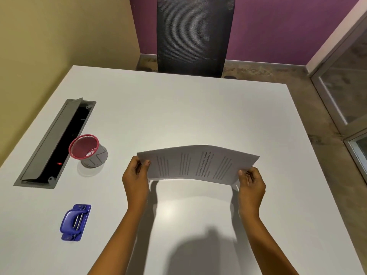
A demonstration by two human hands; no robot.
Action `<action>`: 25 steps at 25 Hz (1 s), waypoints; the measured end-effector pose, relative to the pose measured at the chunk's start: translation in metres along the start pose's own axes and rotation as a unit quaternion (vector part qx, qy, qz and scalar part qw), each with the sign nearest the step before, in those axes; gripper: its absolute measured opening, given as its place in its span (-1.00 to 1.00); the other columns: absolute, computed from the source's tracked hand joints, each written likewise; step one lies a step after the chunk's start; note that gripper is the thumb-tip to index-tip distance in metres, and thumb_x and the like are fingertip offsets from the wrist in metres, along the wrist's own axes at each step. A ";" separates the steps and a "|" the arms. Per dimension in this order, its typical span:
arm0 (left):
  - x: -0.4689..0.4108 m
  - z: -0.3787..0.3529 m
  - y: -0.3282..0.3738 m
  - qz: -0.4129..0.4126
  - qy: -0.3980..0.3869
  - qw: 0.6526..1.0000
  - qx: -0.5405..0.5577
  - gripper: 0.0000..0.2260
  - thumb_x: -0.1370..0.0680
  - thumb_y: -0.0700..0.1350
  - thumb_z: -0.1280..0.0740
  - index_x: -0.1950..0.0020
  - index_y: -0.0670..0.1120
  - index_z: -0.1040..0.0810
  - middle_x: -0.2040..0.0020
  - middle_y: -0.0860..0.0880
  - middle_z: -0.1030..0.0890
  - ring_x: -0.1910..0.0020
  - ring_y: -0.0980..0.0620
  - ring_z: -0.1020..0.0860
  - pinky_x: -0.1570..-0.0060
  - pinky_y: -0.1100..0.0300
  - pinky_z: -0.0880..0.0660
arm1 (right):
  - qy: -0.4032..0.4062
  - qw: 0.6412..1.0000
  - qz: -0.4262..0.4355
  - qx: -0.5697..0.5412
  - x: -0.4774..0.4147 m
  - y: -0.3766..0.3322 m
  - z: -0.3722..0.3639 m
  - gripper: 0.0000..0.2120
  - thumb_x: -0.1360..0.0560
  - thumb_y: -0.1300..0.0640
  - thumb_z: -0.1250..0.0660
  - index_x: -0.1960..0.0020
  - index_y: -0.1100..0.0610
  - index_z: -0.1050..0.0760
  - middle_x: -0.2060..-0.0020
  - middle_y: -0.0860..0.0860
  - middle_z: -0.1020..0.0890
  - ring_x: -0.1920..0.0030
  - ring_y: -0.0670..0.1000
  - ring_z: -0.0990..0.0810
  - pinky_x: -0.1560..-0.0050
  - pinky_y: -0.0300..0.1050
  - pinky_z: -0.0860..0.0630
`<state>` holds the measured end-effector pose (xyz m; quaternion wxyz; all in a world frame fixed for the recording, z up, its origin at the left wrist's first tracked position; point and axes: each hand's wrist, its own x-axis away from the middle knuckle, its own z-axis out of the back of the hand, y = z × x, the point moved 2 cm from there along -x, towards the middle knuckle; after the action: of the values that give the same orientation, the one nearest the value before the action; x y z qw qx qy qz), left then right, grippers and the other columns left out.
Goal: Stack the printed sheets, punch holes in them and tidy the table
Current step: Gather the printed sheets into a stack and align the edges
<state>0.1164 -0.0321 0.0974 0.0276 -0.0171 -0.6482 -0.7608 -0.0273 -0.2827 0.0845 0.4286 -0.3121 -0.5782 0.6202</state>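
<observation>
centre: the sheets (198,164) are hanging bowed between the left hand (137,175) and right hand (251,185), blocking the middle of the frame; bare table (178,116) is lying open under and behind them.
lower middle: the two forearms are crossing here; the strip between them is staying free of objects.
left edge: the cable tray (55,143) is sitting open with its lid raised, breaking the surface along the left of the frame.
left middle: the cup (88,150) is standing just beside the tray.
lower left: the punch (75,222) is lying well apart from the cup, leaving a clear gap between.
right side: open table is running to the edge.
top: the chair (193,34) is standing behind the far edge.
</observation>
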 end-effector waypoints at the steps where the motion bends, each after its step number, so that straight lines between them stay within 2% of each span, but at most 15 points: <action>1: 0.001 0.000 0.000 -0.001 0.003 1.000 -0.002 -0.92 -0.58 -0.18 -0.29 0.12 -0.07 -0.49 0.22 0.05 -0.55 0.23 0.17 -0.46 0.18 0.37 -0.40 | -0.003 1.000 0.001 0.003 0.000 0.000 0.001 -0.87 -0.54 0.32 -0.29 -0.01 0.13 -0.52 0.08 -0.05 -0.65 0.11 -0.26 -0.62 0.14 -0.50 -0.48; 3: 0.002 0.001 -0.002 0.011 0.003 1.000 -0.006 -0.93 -0.57 -0.21 -0.30 0.11 -0.09 -0.50 0.22 0.04 -0.56 0.21 0.15 -0.48 0.15 0.31 -0.41 | -0.011 1.000 -0.001 0.009 0.001 0.001 0.001 -0.88 -0.53 0.32 -0.31 -0.03 0.16 -0.52 0.08 0.00 -0.65 0.09 -0.19 -0.62 0.13 -0.50 -0.49; 5: 0.004 0.001 -0.004 0.022 0.000 1.000 -0.011 -0.91 -0.57 -0.22 -0.31 0.13 -0.09 -0.51 0.24 0.06 -0.56 0.23 0.15 -0.48 0.14 0.26 -0.41 | -0.015 1.000 -0.001 0.011 0.002 0.001 0.002 -0.90 -0.53 0.32 -0.30 -0.03 0.19 -0.52 0.08 0.02 -0.64 0.10 -0.19 -0.61 0.14 -0.51 -0.48; 7: 0.005 0.003 -0.004 0.019 0.000 1.000 -0.007 -0.83 -0.56 -0.22 -0.31 0.17 0.02 -0.51 0.26 0.15 -0.58 0.24 0.19 -0.49 0.16 0.33 -0.42 | -0.012 1.000 0.004 0.010 0.002 -0.001 0.002 -0.90 -0.53 0.32 -0.30 -0.01 0.17 -0.52 0.10 -0.03 -0.65 0.14 -0.27 -0.61 0.15 -0.51 -0.48; 11: 0.008 0.004 -0.002 0.015 -0.002 1.000 -0.004 -0.77 -0.56 -0.24 -0.31 0.14 0.10 -0.54 0.22 0.23 -0.63 0.22 0.29 -0.54 0.20 0.50 -0.44 | -0.014 1.000 0.001 0.014 0.004 0.000 0.005 -0.89 -0.54 0.29 -0.30 -0.02 0.12 -0.52 0.08 -0.13 -0.64 0.13 -0.32 -0.61 0.16 -0.51 -0.49; 15: 0.013 0.003 0.000 0.024 -0.019 0.999 -0.021 -0.72 -0.56 -0.25 -0.31 0.11 0.17 -0.54 0.13 0.22 -0.65 0.15 0.26 -0.59 0.18 0.46 -0.49 | -0.019 0.999 -0.008 0.028 0.007 0.002 0.007 -0.90 -0.55 0.26 -0.30 0.01 0.08 -0.51 0.09 -0.12 -0.64 0.09 -0.19 -0.62 0.10 -0.40 -0.51; 17: 0.014 0.003 0.002 0.022 -0.009 0.999 -0.027 -0.71 -0.55 -0.25 -0.33 0.15 0.17 -0.55 0.19 0.24 -0.65 0.20 0.32 -0.58 0.22 0.45 -0.48 | -0.011 0.999 -0.012 0.036 0.008 0.003 0.010 -0.90 -0.54 0.25 -0.32 -0.03 0.09 -0.51 0.07 -0.09 -0.64 0.06 -0.13 -0.61 0.03 -0.31 -0.52; 18: 0.013 0.004 0.003 0.021 0.002 0.999 -0.028 -0.72 -0.54 -0.25 -0.34 0.17 0.16 -0.56 0.23 0.25 -0.65 0.23 0.32 -0.57 0.24 0.46 -0.47 | -0.004 0.999 -0.017 0.041 0.009 0.004 0.011 -0.86 -0.53 0.23 -0.34 -0.08 0.09 -0.51 0.02 -0.07 -0.63 0.03 -0.12 -0.61 0.03 -0.33 -0.51; 21: 0.012 0.006 0.008 0.030 0.043 0.999 -0.013 -0.76 -0.50 -0.24 -0.37 0.20 0.11 -0.60 0.29 0.19 -0.66 0.33 0.28 -0.58 0.30 0.41 -0.48 | 0.025 0.998 -0.048 0.031 0.015 0.010 0.014 -0.69 -0.50 0.21 -0.39 -0.22 0.09 -0.47 -0.14 -0.06 -0.56 -0.13 -0.08 -0.53 0.14 -0.57 -0.42; 23: 0.009 0.007 0.011 0.046 0.068 0.997 0.007 -0.78 -0.49 -0.24 -0.39 0.21 0.10 -0.61 0.28 0.13 -0.67 0.37 0.24 -0.60 0.30 0.33 -0.50 | 0.038 0.995 -0.088 0.028 0.022 0.018 0.016 -0.67 -0.48 0.20 -0.41 -0.21 0.09 -0.45 -0.16 -0.02 -0.55 -0.14 -0.05 -0.52 0.12 -0.52 -0.40; 25: 0.008 0.007 0.013 0.059 0.085 0.994 0.040 -0.79 -0.50 -0.25 -0.38 0.19 0.07 -0.62 0.23 0.09 -0.68 0.36 0.25 -0.62 0.32 0.38 -0.51 | 0.006 0.989 -0.143 0.024 0.032 0.028 0.013 -0.69 -0.47 0.17 -0.43 -0.17 0.04 -0.44 -0.14 0.00 -0.56 -0.13 0.00 -0.55 0.04 -0.37 -0.42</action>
<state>0.1091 -0.0273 0.1123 0.1284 0.0102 -0.6712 -0.7300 -0.0581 -0.2590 0.0622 0.5239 -0.2200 -0.5988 0.5644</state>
